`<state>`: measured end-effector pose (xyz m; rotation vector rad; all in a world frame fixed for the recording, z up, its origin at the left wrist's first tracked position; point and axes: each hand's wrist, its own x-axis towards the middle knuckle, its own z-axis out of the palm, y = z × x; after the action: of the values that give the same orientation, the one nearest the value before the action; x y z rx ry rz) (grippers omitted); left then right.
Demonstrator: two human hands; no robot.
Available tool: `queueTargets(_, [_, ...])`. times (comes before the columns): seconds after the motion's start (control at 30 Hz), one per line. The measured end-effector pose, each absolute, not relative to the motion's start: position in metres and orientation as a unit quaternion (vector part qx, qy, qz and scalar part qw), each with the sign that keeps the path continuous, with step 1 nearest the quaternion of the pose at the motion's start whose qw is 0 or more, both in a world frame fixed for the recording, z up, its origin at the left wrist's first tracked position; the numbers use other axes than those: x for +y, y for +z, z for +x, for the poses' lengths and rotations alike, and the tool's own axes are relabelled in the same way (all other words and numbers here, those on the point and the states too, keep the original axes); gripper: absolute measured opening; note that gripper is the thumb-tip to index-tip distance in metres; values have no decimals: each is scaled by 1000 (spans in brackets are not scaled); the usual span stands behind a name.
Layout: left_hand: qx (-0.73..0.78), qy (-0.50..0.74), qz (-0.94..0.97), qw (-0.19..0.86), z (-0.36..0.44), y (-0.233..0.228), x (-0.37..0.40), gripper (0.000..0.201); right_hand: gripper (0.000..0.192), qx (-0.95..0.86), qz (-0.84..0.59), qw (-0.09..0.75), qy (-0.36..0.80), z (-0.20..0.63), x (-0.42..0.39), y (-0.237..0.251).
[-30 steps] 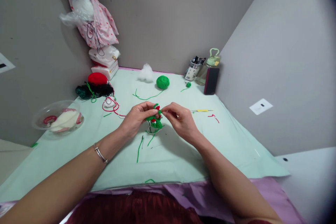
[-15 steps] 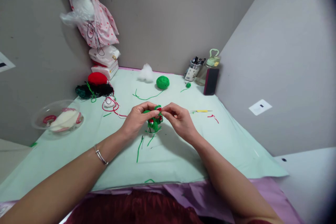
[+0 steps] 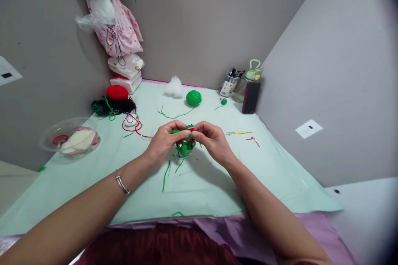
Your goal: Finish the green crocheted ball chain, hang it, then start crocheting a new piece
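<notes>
Both hands meet over the middle of the table around a small green crocheted piece [image 3: 184, 148] with red and white parts. My left hand [image 3: 164, 138] is closed on its left side, thumb and fingers pinching near the top. From the right, my right hand [image 3: 209, 138] pinches the upper part with thumb and index finger. The fingers partly hide the piece, and its full shape cannot be made out. Below it on the cloth lie cut green yarn ends [image 3: 164, 178]. A red and white strand [image 3: 141, 134] runs toward my left hand from a small white yarn bundle [image 3: 130, 121].
Behind the hands lie a green yarn ball [image 3: 194, 98] and white stuffing [image 3: 174, 87]. Red yarn [image 3: 117, 92] and a clear plastic tub [image 3: 74, 143] are at left. Yellow-handled snips [image 3: 241, 132], a phone [image 3: 251, 98], a bottle [image 3: 245, 87] and a pen can [image 3: 229, 84] stand or lie right.
The view has shifted slightly. My right fingertips have come closer to the left ones at the top of the green crocheted piece; both hands still hold it.
</notes>
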<state>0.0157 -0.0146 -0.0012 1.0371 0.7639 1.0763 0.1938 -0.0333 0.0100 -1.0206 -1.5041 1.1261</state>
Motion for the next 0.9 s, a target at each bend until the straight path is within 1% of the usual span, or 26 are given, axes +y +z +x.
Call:
queueTargets(0.07, [338, 477, 448, 677, 14, 0, -13, 24, 22, -615, -395, 472, 493, 196, -33, 13])
queueTargets(0.13, [337, 476, 446, 679, 13, 0, -12, 25, 27, -613, -378, 466, 515, 198, -34, 16])
queueTargets(0.33, [333, 451, 452, 694, 17, -2, -14, 25, 36, -588, -369, 500, 517, 193, -36, 15])
queueTargets(0.4, [333, 433, 455, 703, 17, -2, -14, 26, 34, -593, -378, 489, 517, 194, -35, 14])
queueTargets(0.47, [334, 413, 461, 710, 16, -2, -12, 25, 27, -610, -391, 474, 500, 198, -33, 15])
queueTargets(0.6, [336, 374, 481, 718, 12, -2, -10, 24, 28, -622, -428, 456, 472, 209, -27, 14])
queueTargets(0.8, [335, 331, 502, 725, 12, -5, -11, 26, 25, -586, -421, 425, 546, 212, -24, 11])
queueTargets(0.9, [332, 312, 509, 730, 13, -6, -11, 26, 22, -586, -420, 418, 552, 208, -25, 9])
